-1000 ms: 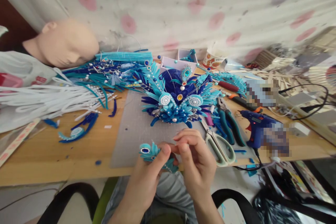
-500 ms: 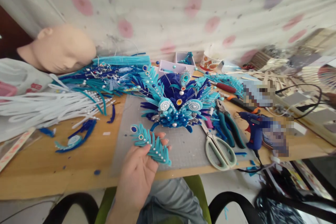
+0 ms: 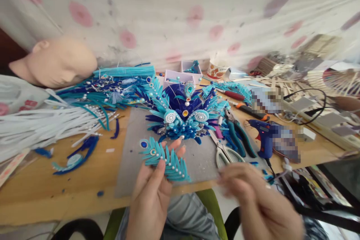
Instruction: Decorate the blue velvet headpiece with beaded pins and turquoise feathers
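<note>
My left hand (image 3: 153, 191) is closed on a turquoise feather ornament (image 3: 168, 157) dotted with pearls and a blue gem at its tip. The thumb presses its front and the fingers lie behind it. At the right, my right hand (image 3: 250, 195) is raised over the table's front edge, smeared by motion, so its fingers cannot be made out. Just beyond the ornament stands a blue and turquoise headdress (image 3: 184, 114) with pearls, gems and feathers, on a grey cutting mat (image 3: 126, 165). Scissors (image 3: 225, 153) lie beside the mat's right part, their handles partly behind my right hand.
Pliers (image 3: 239, 135) and a blue glue gun (image 3: 266, 138) lie on the right. White strips (image 3: 50, 120), a mannequin head (image 3: 59, 62) and turquoise chenille stems (image 3: 126, 71) fill the left. Small boxes (image 3: 178, 77) and a paper cup (image 3: 216, 69) stand at the back.
My right hand has come into view from the lower right. My left hand, still gripping the feather ornament, has turned slightly. The whole view has shifted a little to the right.
</note>
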Demonstrator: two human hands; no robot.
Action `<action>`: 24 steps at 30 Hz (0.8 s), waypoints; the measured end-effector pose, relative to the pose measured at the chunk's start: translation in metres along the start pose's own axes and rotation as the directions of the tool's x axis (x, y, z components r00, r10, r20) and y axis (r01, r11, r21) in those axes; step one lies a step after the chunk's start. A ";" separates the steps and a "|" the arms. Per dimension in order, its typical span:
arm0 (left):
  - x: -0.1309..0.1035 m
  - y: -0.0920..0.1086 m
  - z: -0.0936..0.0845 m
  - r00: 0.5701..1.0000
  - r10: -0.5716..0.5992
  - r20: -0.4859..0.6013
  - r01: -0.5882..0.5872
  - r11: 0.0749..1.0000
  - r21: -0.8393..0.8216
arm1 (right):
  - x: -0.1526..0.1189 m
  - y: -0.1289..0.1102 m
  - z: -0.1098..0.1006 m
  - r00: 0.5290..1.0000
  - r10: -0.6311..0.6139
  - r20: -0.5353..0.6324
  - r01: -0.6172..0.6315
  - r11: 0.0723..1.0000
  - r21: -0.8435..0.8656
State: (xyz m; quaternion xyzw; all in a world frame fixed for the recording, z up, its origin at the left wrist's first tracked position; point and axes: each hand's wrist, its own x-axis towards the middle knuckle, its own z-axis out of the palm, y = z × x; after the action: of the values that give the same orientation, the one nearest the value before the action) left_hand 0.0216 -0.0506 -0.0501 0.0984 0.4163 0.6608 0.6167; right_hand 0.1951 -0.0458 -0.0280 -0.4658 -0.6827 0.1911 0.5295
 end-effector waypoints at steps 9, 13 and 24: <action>-0.010 -0.002 0.013 1.000 0.023 -0.018 -0.023 1.000 0.018 | 0.009 0.006 0.037 0.985 -0.103 0.142 0.109 0.994 -0.030; -0.016 -0.004 0.024 1.000 0.003 0.018 -0.003 1.000 0.006 | 0.009 0.011 0.034 0.974 -0.074 0.216 0.077 0.997 -0.004; -0.017 -0.011 0.020 0.999 -0.010 0.032 0.002 0.970 0.242 | 0.013 0.018 0.030 0.947 0.050 0.317 -0.049 0.999 -0.011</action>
State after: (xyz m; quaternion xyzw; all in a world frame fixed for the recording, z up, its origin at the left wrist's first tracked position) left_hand 0.0458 -0.0585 -0.0385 0.1825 0.4837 0.6017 0.6088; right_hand 0.1756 -0.0191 -0.0460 -0.4469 -0.7473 0.2755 0.4073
